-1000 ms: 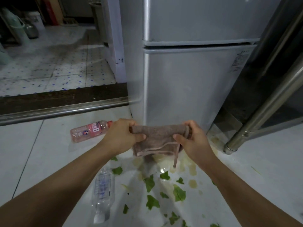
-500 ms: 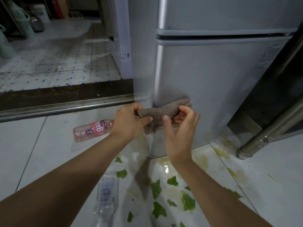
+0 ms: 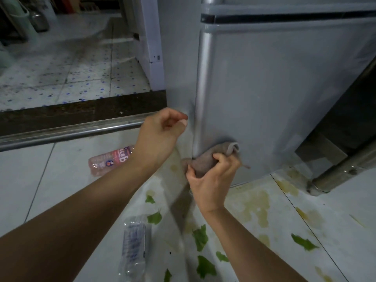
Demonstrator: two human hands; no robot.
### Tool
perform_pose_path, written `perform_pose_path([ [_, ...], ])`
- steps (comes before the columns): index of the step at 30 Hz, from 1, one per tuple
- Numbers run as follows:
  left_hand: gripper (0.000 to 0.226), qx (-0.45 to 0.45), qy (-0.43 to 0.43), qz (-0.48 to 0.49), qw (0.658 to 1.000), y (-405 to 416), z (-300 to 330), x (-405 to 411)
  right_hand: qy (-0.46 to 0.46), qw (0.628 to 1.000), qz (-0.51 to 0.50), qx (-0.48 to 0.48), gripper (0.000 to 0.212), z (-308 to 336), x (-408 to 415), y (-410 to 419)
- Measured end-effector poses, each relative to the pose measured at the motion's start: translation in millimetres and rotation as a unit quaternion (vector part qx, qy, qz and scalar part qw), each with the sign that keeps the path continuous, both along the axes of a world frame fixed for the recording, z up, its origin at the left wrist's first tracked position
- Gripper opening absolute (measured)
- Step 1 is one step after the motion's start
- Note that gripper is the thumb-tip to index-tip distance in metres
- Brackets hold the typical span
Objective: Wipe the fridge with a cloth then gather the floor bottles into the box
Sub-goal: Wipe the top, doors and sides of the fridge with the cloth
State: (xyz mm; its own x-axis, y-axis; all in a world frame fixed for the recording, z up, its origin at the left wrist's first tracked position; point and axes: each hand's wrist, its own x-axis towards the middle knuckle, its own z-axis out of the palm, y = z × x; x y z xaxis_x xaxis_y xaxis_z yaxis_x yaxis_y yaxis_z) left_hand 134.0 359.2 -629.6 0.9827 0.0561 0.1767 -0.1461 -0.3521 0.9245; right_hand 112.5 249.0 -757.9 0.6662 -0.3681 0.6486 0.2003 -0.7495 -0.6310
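A: Your right hand point(image 3: 211, 181) has the brown cloth point(image 3: 213, 157) bunched up in curled fingers and thumb, and you're pressing it against the lower corner of the silver fridge point(image 3: 274, 98), right down near the bottom edge of the door. One end of the cloth pokes out past your knuckles and lies flat on the door face.

B: And your left hand point(image 3: 160, 135)?

A: It's up in the air beside the fridge's left side panel, fingers loosely curled, nothing in it. I can't tell whether the fingertips touch the panel or sit just off it.

B: What about the bottles?

A: Two on the floor point(image 3: 40, 190). The pink bottle point(image 3: 109, 160) lies on its side behind your left forearm, partly hidden by the wrist, near the metal door track point(image 3: 67, 132). The clear bottle point(image 3: 134, 243) with the blue label lies on its side closer to you, between your two forearms.

B: Anything around your feet?

A: Green leaf scraps point(image 3: 200, 237) are scattered over the white tiles in front of the fridge, with yellowish stains point(image 3: 254, 206) spread near its base. A steel leg point(image 3: 325, 178) stands just right of the fridge. No box is in view.
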Motion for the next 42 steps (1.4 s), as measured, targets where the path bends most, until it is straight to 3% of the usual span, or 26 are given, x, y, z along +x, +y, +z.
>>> perform_pose_path([
  [5,0.012,0.073,-0.035,-0.049,0.995,-8.3,-6.8,-4.1,0.038,0.995,0.075,0.045,0.055,-7.9,-12.9,-9.2],
  [8,0.022,0.120,-0.056,-0.032,0.991,-15.0,-10.6,-4.9,-0.043,0.998,0.029,0.038,0.035,26.3,-0.7,-16.5],
  [12,0.026,0.136,-0.102,0.013,0.985,-24.3,-16.1,-6.7,-0.149,0.988,-0.043,0.006,0.033,58.2,30.4,-42.8],
  [16,0.017,0.135,-0.132,0.040,0.981,-29.9,-27.2,-8.6,-0.073,0.995,-0.057,-0.028,0.035,8.7,26.3,-64.9],
  [21,0.018,0.125,-0.138,0.059,0.981,-34.4,-31.9,-9.9,0.071,0.985,-0.023,0.158,0.038,-16.3,13.3,-80.1],
  [25,0.017,0.114,-0.141,0.081,0.980,-38.4,-35.2,-11.0,0.019,0.975,0.073,0.208,0.046,15.6,-2.9,-69.0],
  [31,0.016,0.102,-0.131,0.095,0.982,-42.7,-37.8,-14.7,-0.061,0.989,0.037,0.126,0.053,29.5,15.9,-79.2],
  [34,0.017,0.112,-0.131,0.088,0.981,-42.1,-38.6,-14.9,-0.024,0.989,-0.002,0.147,0.047,8.5,23.8,-99.1],
  [37,0.015,0.124,-0.127,0.086,0.980,-42.2,-37.9,-14.9,0.060,0.967,-0.058,0.240,0.040,1.5,27.9,-131.2],
  [39,0.015,0.124,-0.127,0.095,0.980,-43.8,-38.9,-15.3,0.088,0.966,-0.043,0.240,0.038,7.2,23.6,-142.3],
  [42,0.014,0.114,-0.132,0.111,0.979,-48.4,-41.3,-17.1,-0.021,0.982,-0.015,0.186,0.040,40.0,22.7,-135.9],
])
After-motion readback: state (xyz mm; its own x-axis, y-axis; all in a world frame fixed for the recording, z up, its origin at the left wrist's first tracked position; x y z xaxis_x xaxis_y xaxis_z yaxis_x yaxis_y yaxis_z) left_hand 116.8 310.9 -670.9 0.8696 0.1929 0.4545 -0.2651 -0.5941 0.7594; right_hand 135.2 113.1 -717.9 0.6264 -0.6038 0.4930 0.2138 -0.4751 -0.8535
